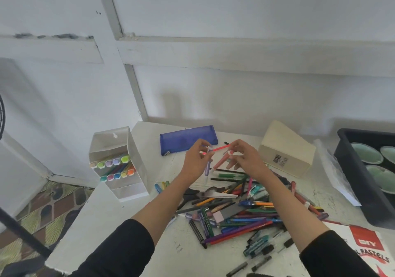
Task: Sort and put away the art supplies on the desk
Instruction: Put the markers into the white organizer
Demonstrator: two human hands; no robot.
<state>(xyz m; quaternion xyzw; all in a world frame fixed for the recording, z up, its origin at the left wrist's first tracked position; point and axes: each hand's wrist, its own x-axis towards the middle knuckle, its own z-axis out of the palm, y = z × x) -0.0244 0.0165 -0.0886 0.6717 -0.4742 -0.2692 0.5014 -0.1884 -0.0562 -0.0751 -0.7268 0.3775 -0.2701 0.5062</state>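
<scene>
My left hand (195, 161) holds a purple marker (207, 166) upright, raised above the desk. My right hand (241, 156) pinches a pink-red marker (221, 162) that slants down to the left, and a thin pink pen (220, 148) runs between the two hands. Below them a pile of pens, pencils and markers (241, 210) spreads over the white desk (119, 223). At the desk's left a white marker organiser (119, 163) holds two rows of pastel-capped markers. A blue pencil case (188, 138) lies behind my hands.
A cream box (286, 148) stands at the back right. A black tray (361, 174) with green round dishes sits at the far right, beside a clear plastic sleeve (335, 169). Scissors (209, 194) lie in the pile. An oil pastels box (367, 246) lies front right.
</scene>
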